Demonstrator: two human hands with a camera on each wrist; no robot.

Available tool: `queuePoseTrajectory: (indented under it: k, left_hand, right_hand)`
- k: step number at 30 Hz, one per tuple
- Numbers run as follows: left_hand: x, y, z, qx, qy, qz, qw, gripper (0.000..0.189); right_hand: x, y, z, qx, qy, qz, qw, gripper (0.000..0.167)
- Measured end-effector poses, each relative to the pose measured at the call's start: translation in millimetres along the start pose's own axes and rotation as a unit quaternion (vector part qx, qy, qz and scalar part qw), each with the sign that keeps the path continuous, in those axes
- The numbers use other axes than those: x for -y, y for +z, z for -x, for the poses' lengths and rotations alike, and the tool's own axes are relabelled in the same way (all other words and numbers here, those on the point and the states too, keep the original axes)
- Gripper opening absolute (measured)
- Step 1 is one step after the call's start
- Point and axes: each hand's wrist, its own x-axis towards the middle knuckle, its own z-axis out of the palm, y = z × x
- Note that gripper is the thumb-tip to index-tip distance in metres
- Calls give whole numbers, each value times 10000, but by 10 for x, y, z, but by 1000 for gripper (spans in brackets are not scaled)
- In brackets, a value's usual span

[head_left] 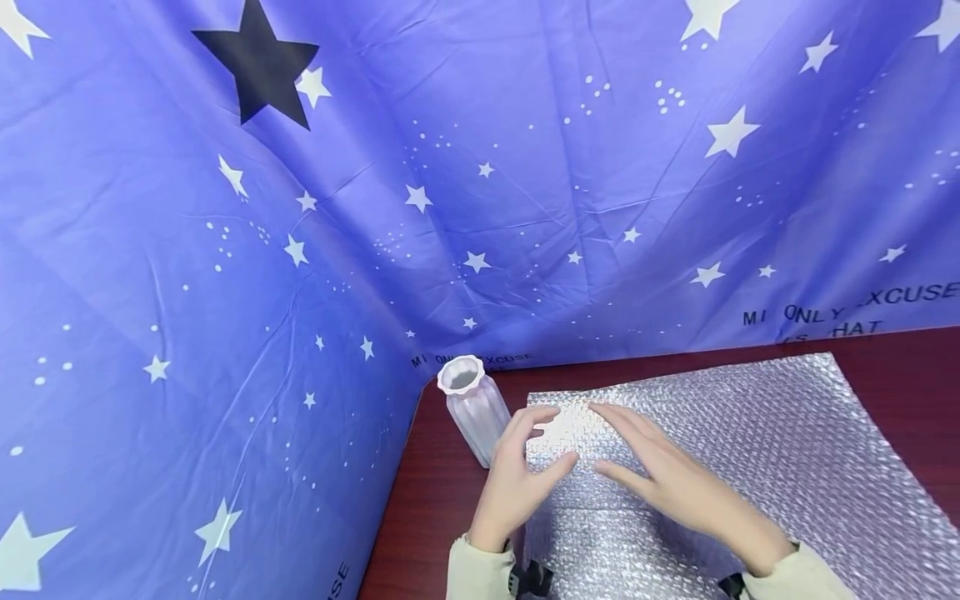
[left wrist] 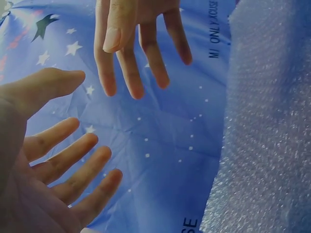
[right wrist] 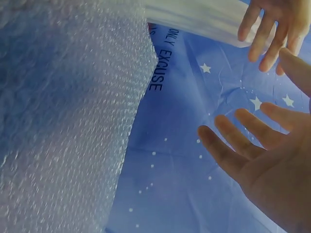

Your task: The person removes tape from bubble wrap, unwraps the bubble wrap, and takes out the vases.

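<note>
A sheet of bubble wrap (head_left: 757,450) lies spread over the table, shiny and slightly uneven at its far edge. Over its left part my left hand (head_left: 517,475) hovers with fingers spread and nothing in them. Facing it, my right hand (head_left: 660,471) is likewise spread and holds nothing; a gap separates the two. Just left of the left hand stands a pale, ribbed vase (head_left: 477,417) with a scalloped rim, its lower part partly hidden by that hand. Both wrist views show the fingers loosely extended above the bubble wrap (left wrist: 272,126).
Dark red wooden tabletop (head_left: 420,508) shows left of the bubble wrap and along its far and right edges. A blue cloth (head_left: 525,208) with white stars hangs behind the table and down its left side.
</note>
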Motion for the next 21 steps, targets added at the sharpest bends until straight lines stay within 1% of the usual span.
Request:
queuePoseTrajectory:
  k: [4,11,14,18,21]
  left_hand:
    - [10,56,0,104,-81,-93,9999,49]
    - [29,151,17,234,-37,-623,9978,47]
    - [21,176,21,318,-160,-689,9970,48]
    - [-4,195,34,517,-468,-753,9947,51]
    - [-16,206,47,627,-622,-940,9916,54]
  right_hand:
    - [-30,-22,44,1,-23,69,10000,69]
    - [-117,-58,143,-46,-92,319,9994,69]
    - [-150,-95,190,-75,-42,448,9990,70]
    - [-219,-144,247,-177,-111,611,9979,71]
    - [-282,-175,283,-243,-190,712,9970,71]
